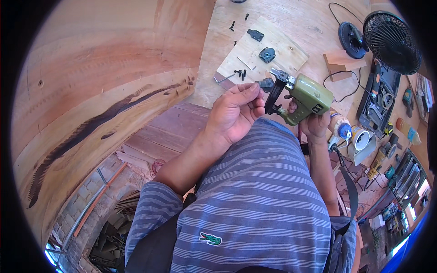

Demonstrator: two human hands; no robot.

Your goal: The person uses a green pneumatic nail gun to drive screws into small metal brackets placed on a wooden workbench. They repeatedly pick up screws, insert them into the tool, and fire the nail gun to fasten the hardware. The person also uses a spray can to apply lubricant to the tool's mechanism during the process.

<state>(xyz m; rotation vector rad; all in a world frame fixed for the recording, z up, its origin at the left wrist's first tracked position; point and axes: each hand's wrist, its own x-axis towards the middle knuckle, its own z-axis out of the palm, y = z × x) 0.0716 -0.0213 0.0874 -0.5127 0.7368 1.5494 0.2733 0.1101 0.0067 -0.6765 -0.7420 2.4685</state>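
1. The green air nailer (314, 94) is held above the near edge of the workbench (293, 18), in front of the person's body; the right hand (316, 123) carries it, fingers closed around the handle.
2. The left hand (234, 108) is beside the black magazine (275, 97), thumb and forefinger brought together in a pinch, perhaps for fine work.
3. On the plywood board (284, 51), the black screws (241, 73) and a hex key (225, 78) lie at the near left corner, probably to be within easy reach; the five-sided black cap (267, 55) is around the middle.
4. Whether a small piece is between the left fingertips, I cannot tell. The right palm is hidden behind the nailer, and a dark part (266, 84) behind the left fingertips is partly covered.
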